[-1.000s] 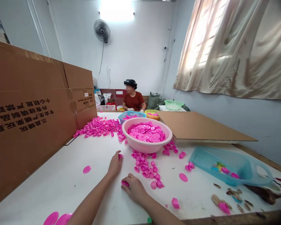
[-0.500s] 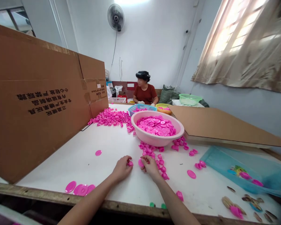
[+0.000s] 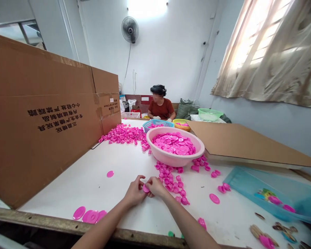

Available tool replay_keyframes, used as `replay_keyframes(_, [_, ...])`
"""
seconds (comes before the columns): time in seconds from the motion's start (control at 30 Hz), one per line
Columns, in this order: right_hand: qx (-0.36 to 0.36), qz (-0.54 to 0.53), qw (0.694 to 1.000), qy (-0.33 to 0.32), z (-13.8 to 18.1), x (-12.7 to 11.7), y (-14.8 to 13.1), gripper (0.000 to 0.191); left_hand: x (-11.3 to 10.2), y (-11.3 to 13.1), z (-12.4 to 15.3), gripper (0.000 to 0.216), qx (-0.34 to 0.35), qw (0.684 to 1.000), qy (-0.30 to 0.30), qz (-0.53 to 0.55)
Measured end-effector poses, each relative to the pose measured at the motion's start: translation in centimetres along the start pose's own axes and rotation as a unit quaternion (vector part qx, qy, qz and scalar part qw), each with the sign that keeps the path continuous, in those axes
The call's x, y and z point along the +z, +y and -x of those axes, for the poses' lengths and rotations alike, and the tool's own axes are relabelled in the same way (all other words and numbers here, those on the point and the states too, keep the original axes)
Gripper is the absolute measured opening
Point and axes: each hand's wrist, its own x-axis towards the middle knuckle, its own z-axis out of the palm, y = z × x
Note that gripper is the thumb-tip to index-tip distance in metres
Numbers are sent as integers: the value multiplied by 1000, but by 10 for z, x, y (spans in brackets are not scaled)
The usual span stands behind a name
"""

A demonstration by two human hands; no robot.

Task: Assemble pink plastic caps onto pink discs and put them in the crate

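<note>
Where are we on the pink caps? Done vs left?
Looks done: the flat pink discs in the pink plastic basin. In hand: one pink cap, pinched between the left hand and the right hand. Left: the loose pink caps heaped on the white table beside the cardboard carton, plus more just below the basin. Exact counts can't be told.
</note>
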Motion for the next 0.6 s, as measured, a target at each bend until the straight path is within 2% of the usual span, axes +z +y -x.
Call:
replay_keyframes(0.13, [-12,-20,1000,1,13,4,13,8,-9,-5,-3,49,-24,992,-82,88])
replay_keyframes(0.2, [-50,-23,998,29,15,9,21,9,-10,-7,-9,43,-58,987,-89,121])
replay_keyframes(0.27, [-74,-27,995,59,15,16,25,11,-6,-6,-17,35,-100,991,-24,86])
replay_keyframes(0.37, [-22,-79,995,56,15,22,23,11,7,-2,-24,36,-147,980,88,-101])
replay_keyframes(0.47, [30,-125,992,12,18,17,16,10,19,1,-24,34,-149,952,113,-243])
replay_keyframes(0.6, [57,-130,987,-70,21,1,11,9,23,0,-20,32,-146,936,123,-295])
